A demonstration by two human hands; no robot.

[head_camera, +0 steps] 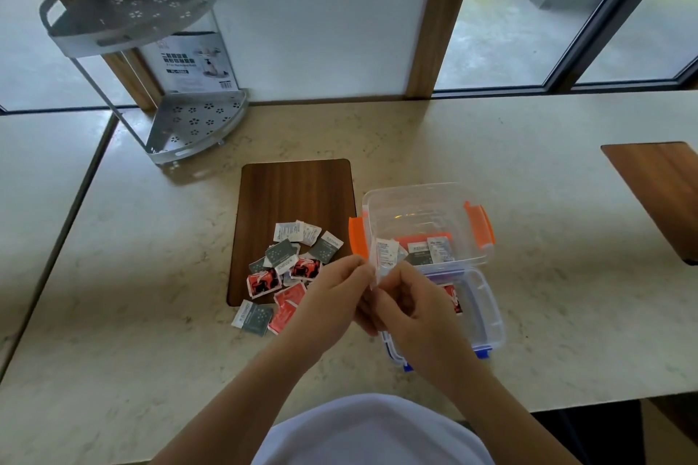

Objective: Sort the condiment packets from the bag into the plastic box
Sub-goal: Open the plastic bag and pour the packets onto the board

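Observation:
Several condiment packets (287,268), white, grey and red, lie in a loose pile on the near end of a dark wooden board (298,189). My left hand (332,294) and my right hand (404,302) meet just in front of the pile, both pinching a few white packets (385,255) held upright. Right behind them stands a clear plastic box with orange latches (479,226), holding several packets. A second clear box with blue latches (487,317) sits nearer me, partly hidden by my right hand, with a red packet inside.
A grey two-tier metal corner rack (196,125) stands at the back left with a printed card in it. Another wooden board (657,181) lies at the right edge of the pale counter. Windows run along the back.

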